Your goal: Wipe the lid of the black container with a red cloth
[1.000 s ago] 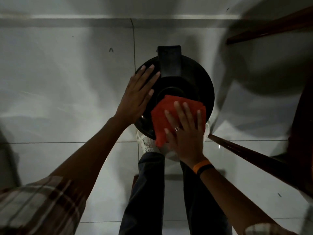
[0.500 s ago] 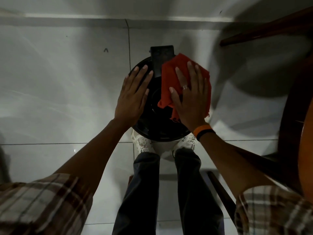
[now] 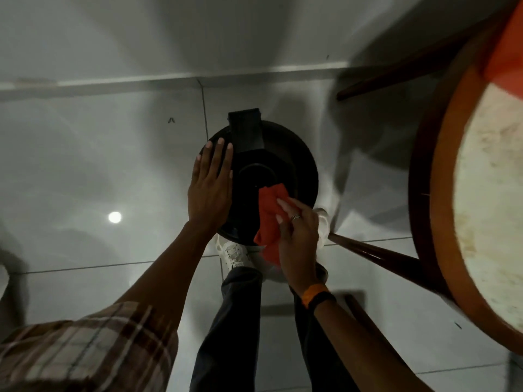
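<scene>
The black container's round lid (image 3: pixel 285 162) is seen from above on the tiled floor, with a black rectangular tab at its far edge. My left hand (image 3: pixel 209 188) lies flat on the lid's left side, fingers together and pointing away from me. My right hand (image 3: pixel 297 239) pinches the red cloth (image 3: pixel 268 216) at the lid's near right edge. The cloth is bunched and hangs partly over the rim.
A round wooden table (image 3: pixel 486 199) with a pale top fills the right side, its dark legs (image 3: pixel 376 253) slanting toward the container. An orange item (image 3: pixel 506 55) lies at the table's far edge. My shoes (image 3: pixel 235 256) and legs stand just below the lid. A white wall runs behind.
My right hand has carried the red cloth from the lid's far right edge back to its near right edge and bunched it. My left hand has stayed on the lid's left side.
</scene>
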